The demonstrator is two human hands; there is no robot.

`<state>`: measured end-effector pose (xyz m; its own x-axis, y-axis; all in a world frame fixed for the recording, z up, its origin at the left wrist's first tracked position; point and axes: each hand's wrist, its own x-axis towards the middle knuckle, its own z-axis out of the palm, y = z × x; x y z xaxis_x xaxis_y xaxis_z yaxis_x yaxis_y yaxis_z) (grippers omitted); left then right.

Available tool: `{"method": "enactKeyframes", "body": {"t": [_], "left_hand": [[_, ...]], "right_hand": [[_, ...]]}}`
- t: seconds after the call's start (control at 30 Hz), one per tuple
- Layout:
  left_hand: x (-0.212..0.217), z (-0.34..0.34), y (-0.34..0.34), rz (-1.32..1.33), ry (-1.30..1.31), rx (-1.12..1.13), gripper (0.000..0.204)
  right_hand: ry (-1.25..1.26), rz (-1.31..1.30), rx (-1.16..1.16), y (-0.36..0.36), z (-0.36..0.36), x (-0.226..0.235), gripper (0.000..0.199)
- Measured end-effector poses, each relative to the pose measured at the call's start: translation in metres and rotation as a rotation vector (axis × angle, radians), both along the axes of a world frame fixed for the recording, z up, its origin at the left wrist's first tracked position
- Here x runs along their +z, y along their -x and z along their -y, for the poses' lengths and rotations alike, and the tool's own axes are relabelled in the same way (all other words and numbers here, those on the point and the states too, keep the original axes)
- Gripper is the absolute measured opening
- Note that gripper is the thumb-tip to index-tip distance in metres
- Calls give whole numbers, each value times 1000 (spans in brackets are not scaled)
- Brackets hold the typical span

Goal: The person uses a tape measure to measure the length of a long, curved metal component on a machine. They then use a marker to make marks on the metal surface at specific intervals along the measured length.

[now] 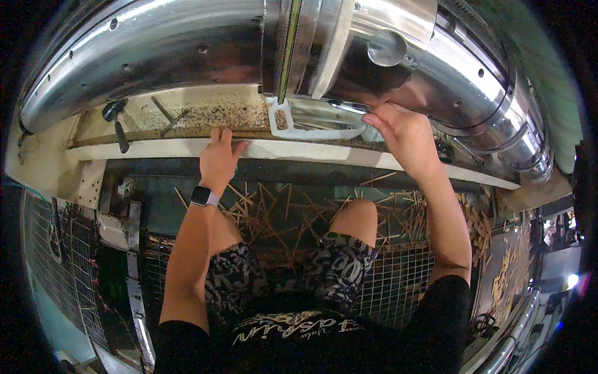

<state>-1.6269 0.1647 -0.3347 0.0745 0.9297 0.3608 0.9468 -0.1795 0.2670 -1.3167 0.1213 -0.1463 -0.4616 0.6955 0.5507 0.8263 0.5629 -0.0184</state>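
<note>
Pinching a slim silver metal rod (350,107): right hand (406,136).
It points leftward, long axis crosswise; left hand (217,161), loosely spread, lies farther left.

Head-worn fisheye view, upright and unmirrored. From above the near side of the pale ledge (349,154), the lens faces forward and steeply down, at close range. Its wide field runs from the metal drum (168,56) beyond the ledge to the wearer's black shirt (299,352) on the ledge's near side.
</note>
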Motion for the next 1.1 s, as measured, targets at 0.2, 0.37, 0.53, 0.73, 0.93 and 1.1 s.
{"method": "enactKeyframes", "body": {"t": [0.2,0.37,0.53,0.73,0.93,1.1], "left_hand": [[2,-1,-4,-20,-13,22,38],[1,-2,-4,-10,-20,8,38],[4,-1,-4,-29,-37,-3,38],[4,-5,-7,-45,-9,38,36],[7,-5,3,-114,43,-42,34],[13,-7,-1,-176,21,-87,32]], "right_hand": [[-90,6,-37,0,0,-15,16],[-163,19,-77,3,-3,-20,24],[-200,8,-69,2,-5,-22,25],[46,-466,-273,29,15,-50,27],[789,-274,94,-9,-18,-20,39],[1604,-367,199,-5,-40,-17,40]]}}
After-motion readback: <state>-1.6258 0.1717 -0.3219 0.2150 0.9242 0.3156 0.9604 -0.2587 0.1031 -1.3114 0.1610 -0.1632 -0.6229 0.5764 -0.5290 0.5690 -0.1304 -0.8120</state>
